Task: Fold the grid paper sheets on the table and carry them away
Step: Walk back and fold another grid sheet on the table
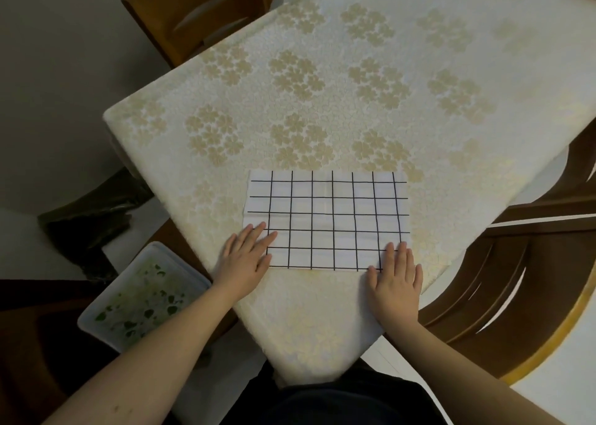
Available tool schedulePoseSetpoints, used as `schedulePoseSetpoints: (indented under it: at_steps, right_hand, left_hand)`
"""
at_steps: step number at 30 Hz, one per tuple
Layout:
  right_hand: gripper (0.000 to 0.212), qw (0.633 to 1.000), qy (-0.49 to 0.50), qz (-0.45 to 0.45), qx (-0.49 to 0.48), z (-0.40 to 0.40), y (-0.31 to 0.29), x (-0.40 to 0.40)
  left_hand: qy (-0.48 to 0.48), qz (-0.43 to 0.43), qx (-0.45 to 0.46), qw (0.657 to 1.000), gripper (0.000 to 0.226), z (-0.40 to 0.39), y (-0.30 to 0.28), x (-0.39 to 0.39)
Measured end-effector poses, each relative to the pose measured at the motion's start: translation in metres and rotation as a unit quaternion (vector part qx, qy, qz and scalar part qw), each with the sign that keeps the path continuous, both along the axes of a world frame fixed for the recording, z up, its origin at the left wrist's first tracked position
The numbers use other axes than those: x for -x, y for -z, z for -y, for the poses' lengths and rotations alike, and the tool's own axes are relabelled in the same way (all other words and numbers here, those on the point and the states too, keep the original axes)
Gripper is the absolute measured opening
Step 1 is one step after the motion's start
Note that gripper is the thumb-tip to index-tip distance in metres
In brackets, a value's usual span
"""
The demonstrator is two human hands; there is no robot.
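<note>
Both hands lie flat, fingers straight: left hand (246, 255) and right hand (396, 274) press the paper's (327, 219) near corners. The slick tablecloth (322, 79) could let the sheet skid, skewing the crease.

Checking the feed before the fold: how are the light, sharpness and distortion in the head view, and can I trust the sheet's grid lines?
Head view: dim, soft indoor light, no glare; the grid paper sheet is sharp, lines crisp, with the left hand and right hand flat on its near corners; wide-angle bending curves the table edges; floor and chair corners fall into dark shadow.
</note>
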State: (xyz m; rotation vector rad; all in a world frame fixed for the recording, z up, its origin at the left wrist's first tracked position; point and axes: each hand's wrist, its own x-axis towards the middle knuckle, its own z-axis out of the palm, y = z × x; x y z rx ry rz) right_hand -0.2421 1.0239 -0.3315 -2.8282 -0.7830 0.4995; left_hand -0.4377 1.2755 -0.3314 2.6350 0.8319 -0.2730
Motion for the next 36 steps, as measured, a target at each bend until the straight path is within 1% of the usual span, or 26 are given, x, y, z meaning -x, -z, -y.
schedulePoseSetpoints:
  at_steps: [2,3,5,6,8,9,11,15,18,20,23,25,27,28,29,30,33,35,36]
  right_hand:
    - [0.066,1.0,-0.009,0.022,-0.002,-0.002,-0.002,-0.004]
    - [0.067,0.999,-0.018,0.027,-0.006,-0.005,-0.005,-0.005]
    - [0.07,0.997,-0.068,0.02,-0.027,-0.019,-0.011,-0.005]
    - [0.07,0.994,-0.104,0.017,-0.041,-0.029,-0.014,-0.004]
    - [0.067,0.984,-0.165,0.015,-0.061,-0.052,-0.017,-0.001]
    - [0.066,0.981,-0.185,0.013,-0.063,-0.064,-0.016,-0.001]
    - [0.064,0.976,-0.213,0.0,-0.053,-0.083,-0.011,-0.003]
    - [0.069,0.969,-0.245,-0.024,-0.02,-0.093,0.008,-0.014]
    - [0.067,0.968,-0.249,-0.015,-0.016,-0.09,0.015,-0.013]
    - [0.067,0.968,-0.249,-0.015,-0.016,-0.09,0.015,-0.012]
    - [0.067,0.967,-0.252,-0.021,-0.012,-0.09,0.014,-0.014]
    - [0.068,0.967,-0.252,-0.023,-0.012,-0.091,0.013,-0.014]
    - [0.07,0.968,-0.248,-0.029,-0.016,-0.091,0.013,-0.013]
    - [0.071,0.969,-0.244,-0.033,-0.017,-0.091,0.014,-0.012]
    - [0.072,0.97,-0.24,-0.037,-0.02,-0.091,0.015,-0.012]
    - [0.073,0.97,-0.237,-0.041,-0.024,-0.091,0.015,-0.012]
    - [0.074,0.97,-0.235,-0.056,-0.033,-0.092,0.011,-0.012]
    - [0.074,0.968,-0.24,-0.059,-0.039,-0.092,0.007,-0.01]
    - [0.074,0.968,-0.242,-0.057,-0.039,-0.091,0.006,-0.007]
  left_hand:
    - [-0.067,0.07,0.033,0.995,0.047,0.003,-0.003,-0.007]
    - [-0.11,0.099,0.062,0.987,0.041,0.005,-0.006,-0.012]
    - [-0.191,0.14,0.126,0.963,0.038,0.007,-0.015,-0.024]
    - [-0.227,0.155,0.14,0.951,0.038,0.008,-0.021,-0.029]
    - [-0.297,0.171,0.127,0.931,0.038,0.008,-0.032,-0.037]
    - [-0.333,0.165,0.119,0.921,0.038,0.007,-0.034,-0.04]
    - [-0.4,0.123,0.129,0.899,0.042,0.005,-0.038,-0.04]
    - [-0.467,0.044,0.149,0.871,0.05,0.008,-0.038,-0.028]
    - [-0.536,0.027,0.214,0.816,0.051,0.009,-0.034,-0.015]
    - [-0.545,0.02,0.251,0.799,0.054,0.006,-0.03,-0.009]
    - [-0.532,0.001,0.282,0.798,0.054,0.003,-0.035,-0.007]
    - [-0.536,0.009,0.309,0.785,0.052,0.001,-0.041,-0.008]
    - [-0.532,0.031,0.331,0.779,0.04,0.003,-0.047,-0.008]
    - [-0.527,0.045,0.34,0.777,0.025,0.003,-0.046,-0.006]
    - [-0.527,0.066,0.348,0.773,0.018,0.003,-0.046,-0.003]
    - [-0.528,0.091,0.357,0.765,0.015,0.004,-0.046,0.0]
    - [-0.539,0.154,0.4,0.725,0.014,0.007,-0.054,0.007]
    - [-0.546,0.169,0.407,0.712,0.011,0.009,-0.059,0.013]
    - [-0.551,0.173,0.408,0.707,0.013,0.009,-0.059,0.017]
